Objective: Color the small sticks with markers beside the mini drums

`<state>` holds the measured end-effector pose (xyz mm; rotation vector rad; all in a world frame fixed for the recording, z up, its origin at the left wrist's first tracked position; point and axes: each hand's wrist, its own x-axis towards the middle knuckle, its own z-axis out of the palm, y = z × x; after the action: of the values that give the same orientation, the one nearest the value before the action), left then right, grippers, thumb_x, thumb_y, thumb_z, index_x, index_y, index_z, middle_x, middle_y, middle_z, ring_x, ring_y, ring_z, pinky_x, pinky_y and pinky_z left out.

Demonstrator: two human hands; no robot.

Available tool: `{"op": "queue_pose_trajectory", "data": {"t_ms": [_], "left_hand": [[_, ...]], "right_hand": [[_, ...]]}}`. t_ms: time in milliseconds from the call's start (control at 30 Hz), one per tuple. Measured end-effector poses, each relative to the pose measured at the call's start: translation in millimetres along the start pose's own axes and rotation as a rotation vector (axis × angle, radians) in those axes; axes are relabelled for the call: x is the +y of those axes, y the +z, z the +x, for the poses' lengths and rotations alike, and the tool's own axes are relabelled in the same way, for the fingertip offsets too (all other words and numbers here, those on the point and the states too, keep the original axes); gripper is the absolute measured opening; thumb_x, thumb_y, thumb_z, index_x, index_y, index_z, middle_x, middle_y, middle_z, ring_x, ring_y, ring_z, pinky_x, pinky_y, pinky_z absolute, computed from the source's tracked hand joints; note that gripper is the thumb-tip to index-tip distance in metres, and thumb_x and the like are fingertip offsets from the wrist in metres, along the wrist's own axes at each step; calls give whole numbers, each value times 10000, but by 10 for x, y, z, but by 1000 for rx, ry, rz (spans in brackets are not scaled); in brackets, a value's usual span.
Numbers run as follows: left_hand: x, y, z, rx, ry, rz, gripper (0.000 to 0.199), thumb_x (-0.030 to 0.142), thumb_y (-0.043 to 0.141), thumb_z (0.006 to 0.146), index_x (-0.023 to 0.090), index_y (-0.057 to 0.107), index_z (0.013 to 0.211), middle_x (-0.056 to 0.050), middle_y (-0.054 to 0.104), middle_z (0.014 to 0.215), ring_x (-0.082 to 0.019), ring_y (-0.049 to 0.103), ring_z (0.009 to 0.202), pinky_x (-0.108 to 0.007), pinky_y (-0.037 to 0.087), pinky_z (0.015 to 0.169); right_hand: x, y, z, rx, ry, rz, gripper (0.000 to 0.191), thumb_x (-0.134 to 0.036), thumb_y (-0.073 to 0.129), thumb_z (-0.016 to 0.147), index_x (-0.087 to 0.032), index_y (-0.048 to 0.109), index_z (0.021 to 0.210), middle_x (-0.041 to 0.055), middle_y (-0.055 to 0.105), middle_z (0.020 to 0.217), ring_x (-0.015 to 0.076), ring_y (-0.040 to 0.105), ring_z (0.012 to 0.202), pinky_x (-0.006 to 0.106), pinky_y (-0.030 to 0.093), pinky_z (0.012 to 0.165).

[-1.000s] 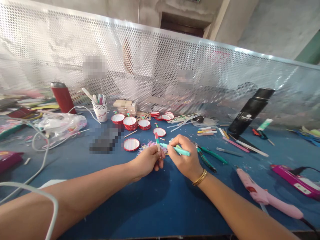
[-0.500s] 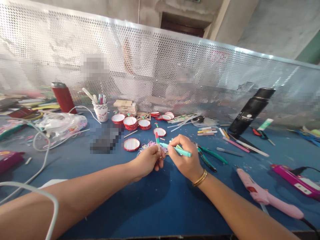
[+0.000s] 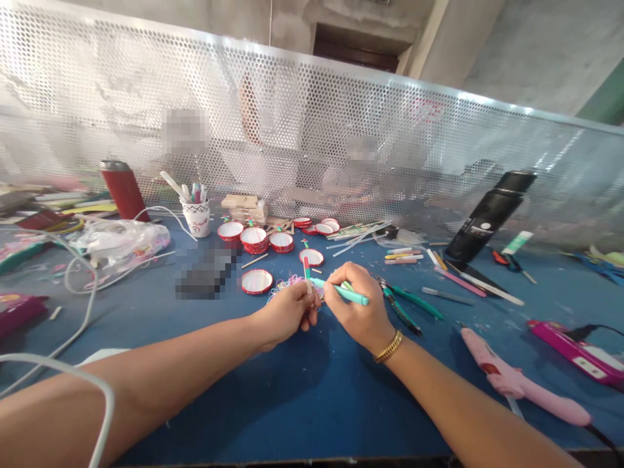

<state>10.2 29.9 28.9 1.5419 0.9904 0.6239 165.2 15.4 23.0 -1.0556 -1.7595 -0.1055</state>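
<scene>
In my left hand (image 3: 291, 307) a craft stick (image 3: 307, 268) stands upright, pinched low; its upper part is red, with green beneath and bare wood at the bottom. My right hand (image 3: 359, 300) grips a turquoise marker (image 3: 348, 294) like a pen, its tip touching or very near the green part of the stick. Behind my fingers lies a partly hidden pile of pastel rubber bands or loops (image 3: 294, 281). A round red-rimmed white disc (image 3: 257, 281) rests left of the pile, and another disc (image 3: 312, 257) sits just beyond the stick.
Stacked red-rimmed discs (image 3: 254, 239) and a paper cup of pens (image 3: 196, 218) stand further back. Green-handled pliers (image 3: 407, 302) lie right of my hand. A pink glue gun (image 3: 524, 380) is at the right, a black bottle (image 3: 490, 218) behind it. A white cable (image 3: 92, 286) crosses the left side.
My right hand has shifted slightly left, bringing the marker's tip closer to the stick. My left hand stays almost in place, still pinching the stick.
</scene>
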Motion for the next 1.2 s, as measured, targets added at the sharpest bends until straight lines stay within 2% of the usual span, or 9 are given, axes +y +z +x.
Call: {"op": "queue_pose_trajectory", "data": {"t_ms": [133,333,533,667,800,933,1100,1200], "left_hand": [[5,-1,0,0,-7,-6,197,211,317,930,180,455,792,35,523,604,-54,422,457,-168,289,462],[26,2,-23,21,-16,13,211,223,323,929,178,448,765,29,529,608,-58,431,468,-171,293,463],[11,0,-11,-5,-17,-11,196,220,328,923,175,472,798,32,528,595,-54,430,455,-168,283,460],[1,-4,-1,4,-8,-28,189,226,353,913,176,466,770,33,534,583,-53,427,448,-169,285,465],[4,-3,1,1,-15,-56,164,232,382,899,174,482,782,37,530,570,-53,419,438,-173,285,468],[9,-4,2,0,-27,-37,166,220,367,900,171,488,796,37,532,574,-53,420,439,-177,295,477],[-1,-11,1,-23,-13,4,184,254,359,907,173,492,808,37,534,578,-59,434,445,-185,295,473],[-1,-14,-1,-35,-20,22,183,249,356,908,169,491,814,37,533,580,-57,432,446,-183,294,472]], "right_hand": [[4,-7,-4,32,-4,8,121,-181,553,792,-210,494,691,4,577,693,167,524,683,325,416,696],[8,4,-14,-31,-7,11,131,-187,556,795,-209,499,678,-5,566,665,164,514,677,323,411,700],[33,4,-11,34,-6,40,100,-181,554,794,-207,507,709,7,586,711,164,529,688,324,420,702],[37,-1,-5,-19,-19,24,112,-193,553,798,-211,507,698,4,578,688,168,525,688,326,420,700],[62,-18,6,43,4,-2,109,-194,553,792,-211,509,694,7,578,693,167,530,678,322,426,692],[65,-28,5,30,5,43,32,-209,551,828,-210,572,804,4,616,739,163,558,699,316,434,714],[37,-36,19,-34,-75,53,131,-221,513,889,-228,641,918,21,666,843,173,591,806,332,426,785],[33,-49,31,-13,-74,55,121,-235,539,874,-227,642,937,28,665,860,184,595,825,343,432,792]]}}
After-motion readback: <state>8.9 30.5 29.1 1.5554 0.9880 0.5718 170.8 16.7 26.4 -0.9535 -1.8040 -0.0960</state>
